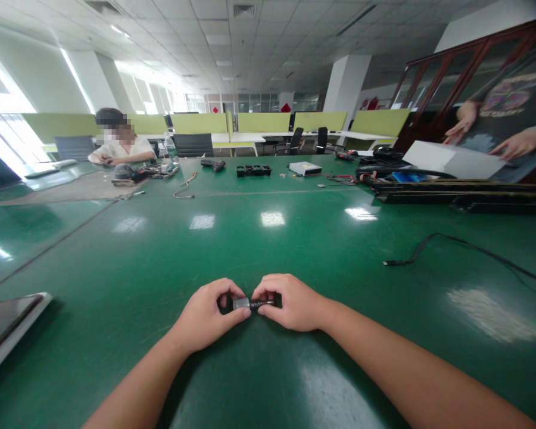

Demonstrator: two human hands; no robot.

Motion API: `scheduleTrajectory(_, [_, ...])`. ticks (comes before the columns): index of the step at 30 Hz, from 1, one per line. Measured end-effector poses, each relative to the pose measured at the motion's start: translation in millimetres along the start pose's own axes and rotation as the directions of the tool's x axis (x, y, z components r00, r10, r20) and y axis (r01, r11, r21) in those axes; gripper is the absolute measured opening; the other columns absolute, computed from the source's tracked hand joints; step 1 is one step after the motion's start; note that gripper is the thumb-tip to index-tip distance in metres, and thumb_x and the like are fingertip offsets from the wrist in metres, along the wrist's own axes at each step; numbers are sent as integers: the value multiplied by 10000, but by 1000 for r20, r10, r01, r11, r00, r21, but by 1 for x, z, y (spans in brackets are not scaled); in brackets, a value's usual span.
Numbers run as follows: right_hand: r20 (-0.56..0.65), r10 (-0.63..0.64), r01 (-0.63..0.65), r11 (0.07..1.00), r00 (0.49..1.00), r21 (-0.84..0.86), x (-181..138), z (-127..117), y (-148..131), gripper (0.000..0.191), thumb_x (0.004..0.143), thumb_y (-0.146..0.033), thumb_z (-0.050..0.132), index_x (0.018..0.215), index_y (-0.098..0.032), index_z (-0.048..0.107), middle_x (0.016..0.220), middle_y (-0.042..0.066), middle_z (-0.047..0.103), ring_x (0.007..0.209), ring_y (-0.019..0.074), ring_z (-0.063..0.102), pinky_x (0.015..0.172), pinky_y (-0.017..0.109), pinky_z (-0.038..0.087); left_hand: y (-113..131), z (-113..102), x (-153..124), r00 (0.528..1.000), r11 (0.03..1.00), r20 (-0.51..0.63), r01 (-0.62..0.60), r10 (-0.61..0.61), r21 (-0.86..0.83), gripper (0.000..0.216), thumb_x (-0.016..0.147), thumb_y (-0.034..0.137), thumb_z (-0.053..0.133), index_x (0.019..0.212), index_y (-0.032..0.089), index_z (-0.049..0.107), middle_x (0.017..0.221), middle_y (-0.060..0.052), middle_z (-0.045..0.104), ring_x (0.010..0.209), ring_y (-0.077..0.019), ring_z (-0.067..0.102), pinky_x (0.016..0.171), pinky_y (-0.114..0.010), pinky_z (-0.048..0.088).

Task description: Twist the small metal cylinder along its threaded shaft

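My two hands meet low at the centre of the green table. Between them is a small metal connector with a dark threaded or ridged stub pointing right. My left hand pinches the silver end of it with thumb and forefinger. My right hand has its fingers curled round the dark end. Both hands rest on the table top.
A black cable lies to the right. A tablet-like device sits at the left edge. Far back are tools, a black tray, a white box and long black bars. One person sits back left; another stands at right handling a white box.
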State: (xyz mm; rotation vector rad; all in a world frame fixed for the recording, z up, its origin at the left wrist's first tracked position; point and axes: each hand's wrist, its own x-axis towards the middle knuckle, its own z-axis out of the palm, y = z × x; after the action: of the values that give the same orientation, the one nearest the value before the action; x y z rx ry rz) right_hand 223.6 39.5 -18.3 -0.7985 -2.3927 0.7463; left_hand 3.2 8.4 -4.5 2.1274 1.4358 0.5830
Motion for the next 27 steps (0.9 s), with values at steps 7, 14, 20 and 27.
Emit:
scheduleTrajectory(7, [7,3,-3,1000,1000,-15,0,1,0,143,767,-139,664,904,-159,695,773,12,616,689,127,554,659,239,428,0,1,0,1000,1000,0,18,-18,16,231,720,353,734,895,208,692,772,6,631,710,-172,546,636,-257,388])
scheduleTrajectory(14, [11,-11,12,999,1000,-47,1,2,1,132,779,-162,677,908,-168,705,765,11,622,707,136,562,666,241,430,-2,2,-1,1000,999,-3,24,-24,31,240,714,386,734,871,211,686,753,10,621,700,-173,548,623,-256,378])
scheduleTrajectory(20, [9,-53,53,996,999,-68,1,5,5,190,817,-187,666,1002,-191,709,877,35,677,820,165,607,763,275,452,0,2,0,1000,999,-7,14,-14,38,228,736,400,710,845,203,673,750,6,623,696,-170,543,623,-254,375])
scheduleTrajectory(27, [-2,-67,67,995,998,-78,1,7,6,175,827,-219,672,994,-188,713,889,41,696,836,173,625,783,290,452,3,1,-1,1000,1000,-8,-6,6,30,187,755,365,700,829,197,662,763,3,630,708,-173,545,636,-256,378])
